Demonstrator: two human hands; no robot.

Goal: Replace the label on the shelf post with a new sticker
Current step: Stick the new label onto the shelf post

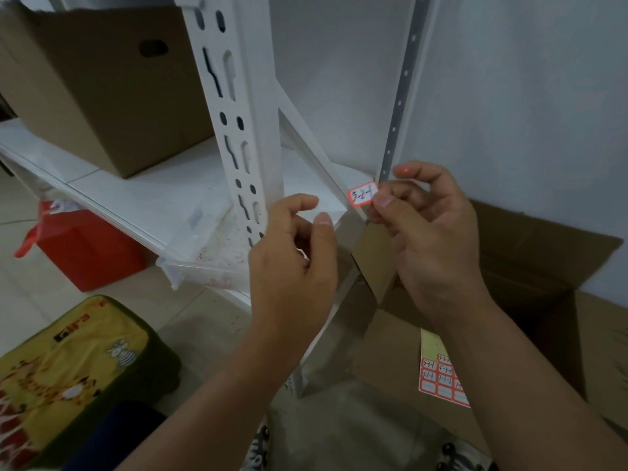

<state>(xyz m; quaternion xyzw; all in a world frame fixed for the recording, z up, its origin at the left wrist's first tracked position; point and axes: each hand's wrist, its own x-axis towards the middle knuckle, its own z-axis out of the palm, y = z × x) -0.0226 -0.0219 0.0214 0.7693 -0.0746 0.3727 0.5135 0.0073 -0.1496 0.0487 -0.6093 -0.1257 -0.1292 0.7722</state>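
Our right hand (431, 232) pinches a small red-bordered sticker (363, 195) between thumb and fingertips, held up just in front of the shelf's angled edge, between the two posts. The handwriting on it looks like "5-2-1", tho it's turned and we can't read it for sure. A small red light dot sits on the R index finger. Our left hand (292, 253) is raised just beside it, w/ fingers loosely curled and thumb up; it seems to hold nothing, thumb and fingers apart. The two hands are close but not touching.

The white shelf post (234, 107) w/ keyhole slots stands just left of and behind the L hand, running up out of frame. A thinner perforated post (399, 96) rises behind the R hand against the wall. The sticker touches neither post as far as we can tell.

Down at lower R, a sticker sheet (438, 372) w/ more red-bordered labels, some written on, lies on an open cardboard box (530, 273) on the floor, partly hidden by our R forearm.

On the white shelf board (112, 185) sits another cardboard box (95, 83) w/ a handle hole. A clear plastic tray (204, 263) hangs out from under the shelf edge, dusted w/ reddish bits. Below, a red box (85, 249) and a yellow printed bag (68, 368) are on the tile floor.
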